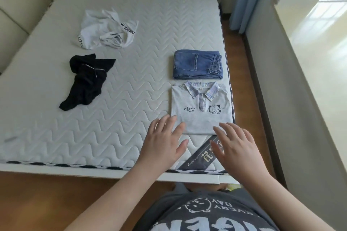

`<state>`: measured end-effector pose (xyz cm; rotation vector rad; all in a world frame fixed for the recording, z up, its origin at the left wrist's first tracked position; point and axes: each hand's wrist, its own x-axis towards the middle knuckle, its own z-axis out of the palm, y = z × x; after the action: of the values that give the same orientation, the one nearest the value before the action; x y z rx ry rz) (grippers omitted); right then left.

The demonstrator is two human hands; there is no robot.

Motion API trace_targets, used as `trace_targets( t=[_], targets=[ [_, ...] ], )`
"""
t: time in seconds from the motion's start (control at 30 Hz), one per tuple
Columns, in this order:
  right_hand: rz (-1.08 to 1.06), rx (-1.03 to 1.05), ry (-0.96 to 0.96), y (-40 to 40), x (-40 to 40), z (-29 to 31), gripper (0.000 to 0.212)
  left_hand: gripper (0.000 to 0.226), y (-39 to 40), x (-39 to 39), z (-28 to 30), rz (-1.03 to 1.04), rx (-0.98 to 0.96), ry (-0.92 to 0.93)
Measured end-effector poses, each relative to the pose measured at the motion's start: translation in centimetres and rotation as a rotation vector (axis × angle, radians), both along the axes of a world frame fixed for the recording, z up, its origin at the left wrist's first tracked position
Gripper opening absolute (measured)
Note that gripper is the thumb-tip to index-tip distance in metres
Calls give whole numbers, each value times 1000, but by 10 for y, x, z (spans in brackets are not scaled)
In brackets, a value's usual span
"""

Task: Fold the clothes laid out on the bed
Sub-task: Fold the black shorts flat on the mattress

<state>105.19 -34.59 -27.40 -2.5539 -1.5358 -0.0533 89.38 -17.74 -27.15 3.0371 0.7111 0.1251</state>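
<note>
Bed (pixel 131 73): bare quilted mattress, wavy stitching, pale grey-white. Black garment (pixel 85 82), crumpled, thin zip showing, toward left side. White garment (pixel 105 30), bunched, black-lettered bands, nearer the far edge. Grey polo shirt (pixel 201 112), soft knit, plaid collar, folded to a neat rectangle at the right edge near the front corner. Folded denim jeans (pixel 197 64), elastic waist, just beyond it. Dark printed label (pixel 201 155) at front right corner. Left hand (pixel 163 142) spread, fingertips at shirt's near left corner. Right hand (pixel 236 146) spread flat at the near right corner; contact unclear.
</note>
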Motion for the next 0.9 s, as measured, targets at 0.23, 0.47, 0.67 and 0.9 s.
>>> trace_targets(
  t=[0.23, 0.47, 0.67, 0.9],
  targets=[
    [40, 59, -15, -7, 5, 26, 49, 56, -9, -10, 30, 29, 10, 49],
    [81, 129, -25, -30, 16, 44, 47, 56, -53, -3, 50, 121, 59, 32],
    [170, 190, -15, -31, 7, 45, 45, 57, -80, -19, 67, 220, 90, 41],
    [334, 211, 15, 4, -46, 54, 45, 56, -77, -93, 82, 411, 92, 12]
  ],
)
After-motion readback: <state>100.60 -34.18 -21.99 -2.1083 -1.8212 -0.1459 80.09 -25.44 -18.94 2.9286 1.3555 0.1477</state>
